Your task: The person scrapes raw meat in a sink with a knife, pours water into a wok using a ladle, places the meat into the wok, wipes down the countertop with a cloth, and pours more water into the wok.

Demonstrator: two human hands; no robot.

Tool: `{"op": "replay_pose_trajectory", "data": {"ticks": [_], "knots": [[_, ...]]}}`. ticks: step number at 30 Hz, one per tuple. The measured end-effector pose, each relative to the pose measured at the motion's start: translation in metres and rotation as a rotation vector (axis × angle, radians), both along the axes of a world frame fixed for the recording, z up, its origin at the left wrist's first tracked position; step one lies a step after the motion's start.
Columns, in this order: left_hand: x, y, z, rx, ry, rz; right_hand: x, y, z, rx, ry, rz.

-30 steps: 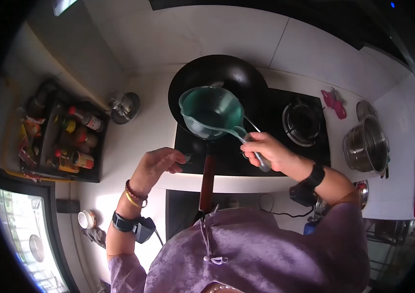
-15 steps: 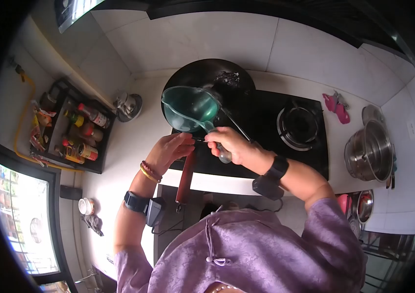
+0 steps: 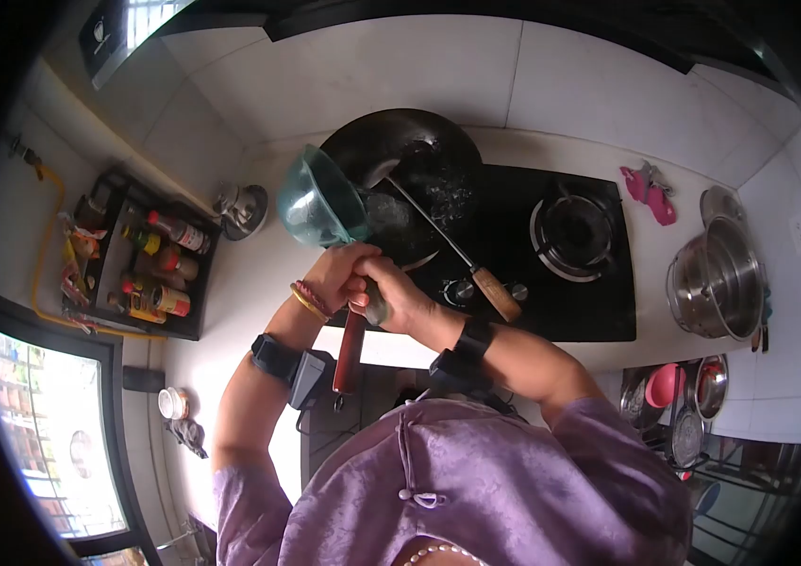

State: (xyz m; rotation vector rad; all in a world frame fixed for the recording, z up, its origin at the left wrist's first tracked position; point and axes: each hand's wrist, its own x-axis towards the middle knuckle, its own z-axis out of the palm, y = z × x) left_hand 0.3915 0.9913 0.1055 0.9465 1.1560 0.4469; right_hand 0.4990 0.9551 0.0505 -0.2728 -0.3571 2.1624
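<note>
A translucent green ladle (image 3: 320, 200) is tilted over the left side of a black wok (image 3: 400, 132), with clear liquid between its rim and the wok. My right hand (image 3: 391, 292) is closed round the ladle's handle. My left hand (image 3: 339, 274) touches the right hand near the ladle's base; its fingers are partly hidden, so what they hold is unclear. Below both hands the wok's red-brown handle (image 3: 350, 354) points toward me. A spatula with a wooden handle (image 3: 497, 294) rests in the wok, its handle over the black stove (image 3: 599, 307).
On the left stand a rack of bottles (image 3: 155, 264) and a small metal container (image 3: 242, 208). A second burner (image 3: 573, 238) is on the right, with a pink cloth (image 3: 648, 193) and a steel pot (image 3: 717, 283) beyond. A white jar (image 3: 173, 403) sits at the lower left.
The ladle has moved left and tipped over, and liquid now shows in the wok. My hands have come together. The spatula's wooden handle, earlier hidden by my right arm, is now visible.
</note>
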Motion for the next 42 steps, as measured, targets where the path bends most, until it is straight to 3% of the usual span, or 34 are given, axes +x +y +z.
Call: {"op": "replay_pose_trajectory", "data": {"ticks": [2, 5, 7, 9, 11, 12, 15, 17, 19, 20, 25, 27, 30, 36, 40, 42], "knots": [[-0.003, 0.001, -0.019, 0.422, 0.075, -0.012, -0.003, -0.001, -0.002, 0.067, 0.004, 0.016], [-0.007, 0.006, -0.023, 0.228, 0.144, 0.126, 0.003, -0.009, 0.003, 0.146, -0.12, -0.003], [-0.012, 0.015, -0.033, 0.319, 0.248, 0.047, 0.019, -0.013, -0.001, 0.317, -0.587, 0.077], [-0.006, 0.007, -0.02, 0.076, 0.247, 0.179, 0.04, -0.025, -0.016, 0.399, -0.973, 0.082], [-0.02, 0.021, -0.033, 0.256, 0.462, 0.122, 0.058, -0.029, -0.045, 0.47, -1.361, -0.078], [-0.02, 0.021, -0.022, 0.359, 0.62, 0.051, 0.073, -0.03, -0.053, 0.761, -1.792, -0.259], [-0.027, 0.025, -0.02, 0.601, 0.894, -0.07, 0.101, -0.025, -0.085, 0.679, -2.303, -0.267], [-0.031, 0.027, -0.022, 0.752, 1.009, -0.113, 0.106, -0.024, -0.108, 0.738, -2.489, -0.36], [-0.033, 0.022, -0.023, 0.97, 1.137, -0.136, 0.107, -0.017, -0.13, 0.725, -2.475, -0.224], [-0.033, 0.019, -0.022, 0.969, 1.134, -0.137, 0.109, -0.015, -0.139, 0.711, -2.453, -0.088], [-0.04, 0.011, -0.025, 0.787, 1.031, -0.201, 0.12, -0.006, -0.134, 0.774, -2.475, 0.033], [-0.042, 0.004, -0.025, 0.843, 1.086, -0.196, 0.128, -0.007, -0.121, 0.526, -2.513, 0.036], [-0.045, 0.003, -0.024, 0.841, 1.094, -0.172, 0.125, 0.0, -0.164, 0.474, -2.476, 0.126], [-0.049, 0.01, -0.029, 0.868, 1.01, -0.151, 0.124, -0.018, -0.159, 1.199, -2.522, 0.04], [-0.049, 0.02, -0.04, 0.806, 0.904, -0.178, 0.129, -0.019, -0.131, 1.062, -2.498, 0.145], [-0.045, 0.023, -0.042, 0.78, 0.884, -0.177, 0.141, -0.017, -0.138, 1.14, -2.244, 0.021]]}}
